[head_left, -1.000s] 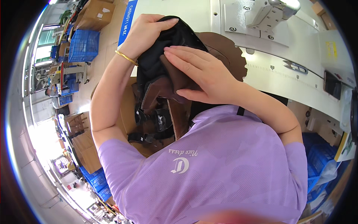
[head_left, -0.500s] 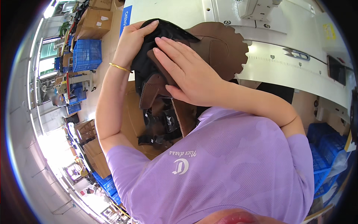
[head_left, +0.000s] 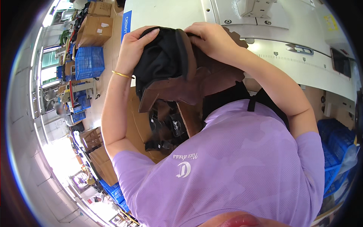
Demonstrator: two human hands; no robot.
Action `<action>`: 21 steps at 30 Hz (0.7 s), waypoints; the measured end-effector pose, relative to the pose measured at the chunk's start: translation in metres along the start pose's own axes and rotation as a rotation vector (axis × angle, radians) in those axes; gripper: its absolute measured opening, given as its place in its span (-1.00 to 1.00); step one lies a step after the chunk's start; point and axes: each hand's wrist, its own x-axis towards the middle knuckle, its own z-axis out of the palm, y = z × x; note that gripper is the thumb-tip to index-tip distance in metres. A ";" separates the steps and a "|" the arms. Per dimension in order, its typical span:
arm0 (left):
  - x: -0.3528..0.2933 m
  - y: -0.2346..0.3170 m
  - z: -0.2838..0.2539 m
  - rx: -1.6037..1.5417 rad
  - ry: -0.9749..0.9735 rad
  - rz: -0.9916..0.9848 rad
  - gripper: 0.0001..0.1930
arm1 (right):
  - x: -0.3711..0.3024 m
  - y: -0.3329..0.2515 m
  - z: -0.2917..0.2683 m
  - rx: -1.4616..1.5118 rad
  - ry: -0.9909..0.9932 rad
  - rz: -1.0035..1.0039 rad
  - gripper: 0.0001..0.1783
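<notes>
Between my hands, over the front edge of the white table, is a brown boot upper (head_left: pixel 223 80) with a scalloped edge and a black fabric lining (head_left: pixel 160 56). My left hand (head_left: pixel 133 48) is closed on the lining's far left edge, thumb on top and fingers behind. The upper's brown edge is folded back in the middle, and my right hand (head_left: pixel 213 39) grips it there with curled fingers. Part of the upper lies under my right wrist. The brown lower flap droops toward my chest.
A white sewing machine (head_left: pixel 261 15) stands at the back right. Near it lie thread snips (head_left: pixel 299 49) and a dark phone-like slab (head_left: pixel 341 62). Below the upper, a cardboard box (head_left: pixel 137 123) holds black and brown pieces. Blue crates (head_left: pixel 89 62) stand on both sides.
My right hand, earlier lying flat on the upper, has moved away to the far edge and gripped it. The upper is now spread and folded back, showing more black lining.
</notes>
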 end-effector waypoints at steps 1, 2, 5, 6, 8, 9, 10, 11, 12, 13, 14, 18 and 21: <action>0.000 -0.002 -0.002 0.003 -0.004 0.002 -0.74 | 0.002 0.000 0.000 0.003 0.016 0.037 -0.81; 0.000 -0.005 -0.004 -0.045 -0.017 0.015 -0.75 | 0.004 -0.001 0.000 0.002 0.022 0.040 -0.81; -0.003 -0.016 -0.015 -0.112 -0.045 0.004 -0.76 | 0.009 -0.011 -0.005 -0.085 -0.105 0.140 -0.75; -0.001 -0.016 -0.015 -0.137 -0.048 -0.012 -0.77 | 0.011 -0.011 -0.006 -0.091 -0.119 0.109 -0.74; -0.002 -0.013 -0.012 -0.194 -0.062 -0.015 -0.76 | 0.010 -0.010 -0.007 -0.100 -0.130 0.081 -0.73; -0.003 -0.011 -0.012 -0.252 -0.068 -0.019 -0.76 | 0.007 -0.012 -0.005 -0.039 -0.025 0.070 -0.74; -0.002 -0.012 -0.012 -0.252 -0.070 -0.017 -0.76 | 0.003 -0.016 -0.005 0.021 0.080 0.058 -0.75; -0.001 -0.013 -0.013 -0.253 -0.075 -0.003 -0.75 | -0.002 -0.020 -0.007 0.018 0.081 0.058 -0.75; -0.002 -0.015 -0.014 -0.254 -0.075 0.008 -0.75 | -0.008 -0.032 -0.012 -0.094 0.139 -0.062 -0.79; -0.003 -0.018 -0.014 -0.255 -0.073 0.009 -0.75 | -0.015 -0.044 -0.015 -0.206 0.197 -0.183 -0.82; -0.004 -0.022 -0.016 -0.298 -0.031 -0.010 -0.75 | -0.024 -0.055 -0.009 -0.184 0.144 -0.185 -0.81; 0.009 -0.031 -0.021 -0.255 0.071 -0.104 -0.77 | -0.038 -0.072 0.015 -0.344 -0.006 -0.381 -0.46; 0.012 -0.026 -0.020 -0.179 0.156 -0.174 -0.78 | -0.039 -0.067 0.017 -0.380 -0.042 -0.360 -0.33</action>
